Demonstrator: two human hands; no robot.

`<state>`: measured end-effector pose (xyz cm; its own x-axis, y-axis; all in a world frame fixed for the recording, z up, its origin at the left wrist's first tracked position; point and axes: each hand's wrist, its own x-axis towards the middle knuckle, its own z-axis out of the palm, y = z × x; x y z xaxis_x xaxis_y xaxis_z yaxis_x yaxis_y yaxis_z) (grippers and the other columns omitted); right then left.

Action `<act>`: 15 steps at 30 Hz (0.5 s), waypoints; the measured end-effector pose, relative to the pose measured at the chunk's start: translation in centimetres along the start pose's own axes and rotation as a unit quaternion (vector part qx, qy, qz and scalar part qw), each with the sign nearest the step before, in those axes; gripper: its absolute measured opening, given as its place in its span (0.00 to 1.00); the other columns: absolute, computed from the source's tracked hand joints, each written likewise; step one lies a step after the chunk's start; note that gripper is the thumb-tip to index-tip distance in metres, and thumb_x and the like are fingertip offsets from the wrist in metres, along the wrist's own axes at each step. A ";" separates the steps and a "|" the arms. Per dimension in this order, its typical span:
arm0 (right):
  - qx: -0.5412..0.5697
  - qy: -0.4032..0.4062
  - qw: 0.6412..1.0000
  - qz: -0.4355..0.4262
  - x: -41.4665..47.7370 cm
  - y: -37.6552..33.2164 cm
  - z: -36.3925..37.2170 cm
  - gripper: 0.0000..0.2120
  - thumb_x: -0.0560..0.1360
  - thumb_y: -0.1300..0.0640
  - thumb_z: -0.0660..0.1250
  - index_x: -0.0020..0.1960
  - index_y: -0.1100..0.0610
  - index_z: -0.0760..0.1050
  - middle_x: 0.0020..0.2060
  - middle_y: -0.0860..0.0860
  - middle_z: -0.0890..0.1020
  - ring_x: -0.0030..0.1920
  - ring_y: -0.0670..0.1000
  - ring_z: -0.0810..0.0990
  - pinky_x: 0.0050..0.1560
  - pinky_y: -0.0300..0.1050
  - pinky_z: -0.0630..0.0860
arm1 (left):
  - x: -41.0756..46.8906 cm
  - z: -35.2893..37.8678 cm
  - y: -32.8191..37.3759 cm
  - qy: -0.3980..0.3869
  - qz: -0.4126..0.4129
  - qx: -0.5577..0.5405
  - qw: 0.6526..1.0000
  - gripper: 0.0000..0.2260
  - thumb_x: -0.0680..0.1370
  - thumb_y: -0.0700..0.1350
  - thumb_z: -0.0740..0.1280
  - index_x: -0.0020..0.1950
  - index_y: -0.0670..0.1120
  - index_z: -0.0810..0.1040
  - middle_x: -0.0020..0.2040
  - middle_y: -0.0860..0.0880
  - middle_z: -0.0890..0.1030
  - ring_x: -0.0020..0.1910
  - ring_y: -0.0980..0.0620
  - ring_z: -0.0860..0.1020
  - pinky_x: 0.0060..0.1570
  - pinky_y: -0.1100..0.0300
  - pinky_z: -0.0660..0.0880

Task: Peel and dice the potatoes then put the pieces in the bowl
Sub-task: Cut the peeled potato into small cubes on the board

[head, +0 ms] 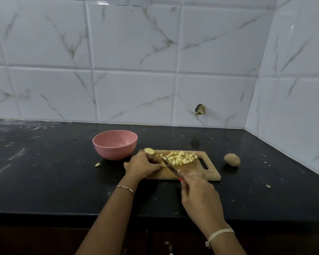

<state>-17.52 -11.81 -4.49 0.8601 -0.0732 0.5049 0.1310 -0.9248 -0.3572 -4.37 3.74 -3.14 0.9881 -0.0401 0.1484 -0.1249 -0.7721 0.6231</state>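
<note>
Potato dice [180,158] lay heaped on the wooden cutting board [210,173], and dicing looked to be the step in hand. The left hand [143,167] pinned a small potato piece [163,165] under curled fingers, while the right hand [199,197] gripped the knife [170,167], blade against that piece. A cut half [149,150] sat at the board's far left corner, and an unpeeled potato [232,159] lay right of it (not yet peeled). The next move probably called for short cuts, fingertips tucked clear, before any transfer to the pink bowl [114,153] far left.

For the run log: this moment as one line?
dicing; left hand holds potato piece; right hand grips knife; dice on cutting board; bowl empty; whole potato unpeeled
</note>
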 end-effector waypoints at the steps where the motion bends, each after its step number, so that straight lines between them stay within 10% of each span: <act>1: 0.000 -0.003 1.000 0.000 0.0 0.0 0.0 0.19 0.83 0.50 0.55 0.73 0.41 0.65 0.55 0.41 0.77 0.53 0.41 0.75 0.45 0.33 0.69 | 0.0 0.0 0.0 0.001 0.000 -0.003 1.000 0.08 0.72 0.58 0.73 0.48 0.59 0.83 0.53 0.61 0.81 0.59 0.55 0.75 0.59 0.52 0.64; 15: -0.021 -0.042 0.999 -0.005 0.1 -0.9 -0.2 0.21 0.83 0.53 0.56 0.75 0.45 0.62 0.58 0.43 0.77 0.56 0.43 0.77 0.54 0.39 0.75 | 0.3 0.2 -0.1 -0.002 -0.007 -0.017 1.000 0.07 0.72 0.57 0.72 0.48 0.58 0.84 0.50 0.61 0.80 0.52 0.57 0.72 0.53 0.53 0.60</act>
<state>-17.64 -11.02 -3.95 0.8974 -0.0333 0.4399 0.1210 -0.9403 -0.3181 -4.00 3.68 -3.30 0.9902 -0.0317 0.1364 -0.1137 -0.7510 0.6505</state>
